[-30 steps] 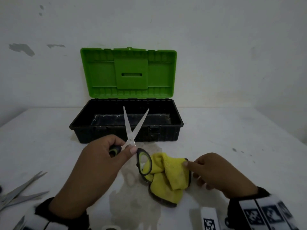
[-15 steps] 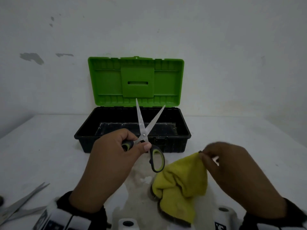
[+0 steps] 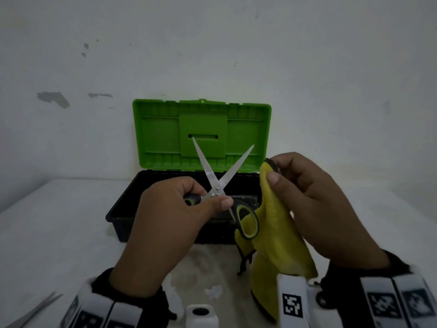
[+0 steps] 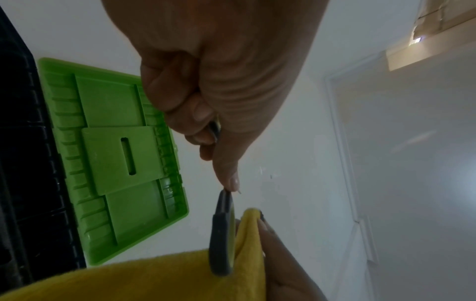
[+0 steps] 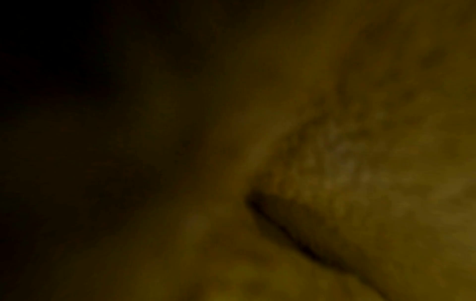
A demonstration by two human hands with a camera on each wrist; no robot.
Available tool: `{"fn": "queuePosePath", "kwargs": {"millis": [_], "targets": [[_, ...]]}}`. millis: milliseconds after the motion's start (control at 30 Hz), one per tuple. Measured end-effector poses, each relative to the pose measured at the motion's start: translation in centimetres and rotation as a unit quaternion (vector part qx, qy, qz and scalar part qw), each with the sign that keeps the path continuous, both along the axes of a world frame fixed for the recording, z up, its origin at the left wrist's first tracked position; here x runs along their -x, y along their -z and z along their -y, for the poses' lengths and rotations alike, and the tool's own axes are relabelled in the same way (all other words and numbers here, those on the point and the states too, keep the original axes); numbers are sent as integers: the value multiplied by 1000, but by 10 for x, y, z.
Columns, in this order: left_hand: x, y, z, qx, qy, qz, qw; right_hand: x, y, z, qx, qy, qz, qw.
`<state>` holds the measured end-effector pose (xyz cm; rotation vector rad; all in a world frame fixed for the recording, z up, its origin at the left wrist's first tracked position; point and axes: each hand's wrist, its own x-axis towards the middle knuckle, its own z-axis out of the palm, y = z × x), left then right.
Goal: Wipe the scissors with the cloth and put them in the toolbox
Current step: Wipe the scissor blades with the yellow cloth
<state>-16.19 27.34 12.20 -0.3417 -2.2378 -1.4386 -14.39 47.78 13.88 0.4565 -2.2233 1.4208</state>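
I have one pair of scissors [image 3: 218,183] in my left hand [image 3: 170,223], fingers curled round one of its two black-and-green handles and my thumb near the pivot. The two blades are spread apart in a V, tips up, in front of the toolbox [image 3: 123,209]. My right hand [image 3: 314,204] pinches the top edge of the one yellow cloth [image 3: 276,235] between thumb and fingers; the cloth hangs down just beside the free handle loop, which lies against it in the left wrist view. The right wrist view is dark and blurred yellow. One toolbox stands on the white bench [image 3: 47,233], black tray open, green lid [image 3: 201,133] upright against the wall. More metal blades [image 3: 35,308] lie at the bench's near left corner; I cannot count them.
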Motion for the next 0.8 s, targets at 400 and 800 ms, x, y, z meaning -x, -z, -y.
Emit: {"fn": "queuePosePath", "kwargs": {"millis": [400, 800], "targets": [[7, 14, 10, 54, -6, -12, 998, 13, 20, 23, -88, 43, -31, 995], [-1, 15, 6, 91, 1, -77, 993, 11, 27, 41, -66, 112, -138, 982]]}}
